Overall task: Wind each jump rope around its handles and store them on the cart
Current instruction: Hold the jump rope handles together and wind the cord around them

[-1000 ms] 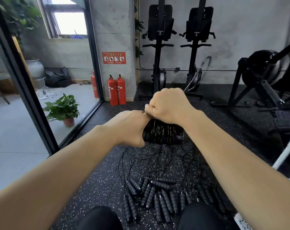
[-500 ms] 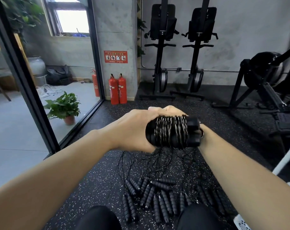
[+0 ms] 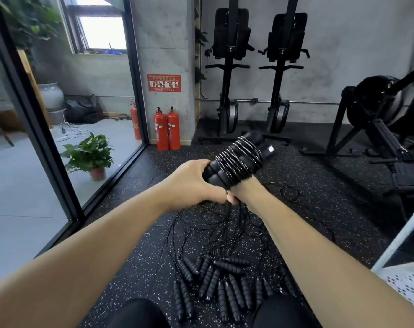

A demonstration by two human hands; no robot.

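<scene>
Head view: two bare arms reach forward to one bundle (image 3: pixel 236 159) of black handles wound round with cord.
Left hand (image 3: pixel 191 183): closed round the bundle's near, lower end.
Right hand (image 3: pixel 239 191): tucked beneath the bundle, its heel touching the coils. One fingertip shows at the low end, just beside the left hand. The rest is hidden, so I cannot tell whether it clasps or only props.
Axis: the bundle slants up and away to the right from the left grip, with the free end highest and farthest.
Winding: coils cover the bundle's middle and look finished or close to it. The cord's tail is out of sight.
Cart (image 3: pixel 412 235): a white frame with a perforated shelf, which I take for the cart, is right of the bundle, lower and nearer the person.
Nearer arm: the right arm is on the cart's side of the bundle, so it likely has the shorter reach. The left has the only grip I can vouch for.
Pile (image 3: pixel 215 280): loose handles and tangled cords lie below the bundle, toward the person.
Floor (image 3: pixel 319 185): black speckled rubber under the bundle, flat.
Room: beyond the bundle, two machines (image 3: pixel 229 67) stand upright against a concrete wall. Beyond it and to the left are red extinguishers (image 3: pixel 167 129). Farther left, a plant (image 3: pixel 90 152) sits behind a glass partition (image 3: pixel 30 102).
Risk: coils may slacken if the low end is let go.
</scene>
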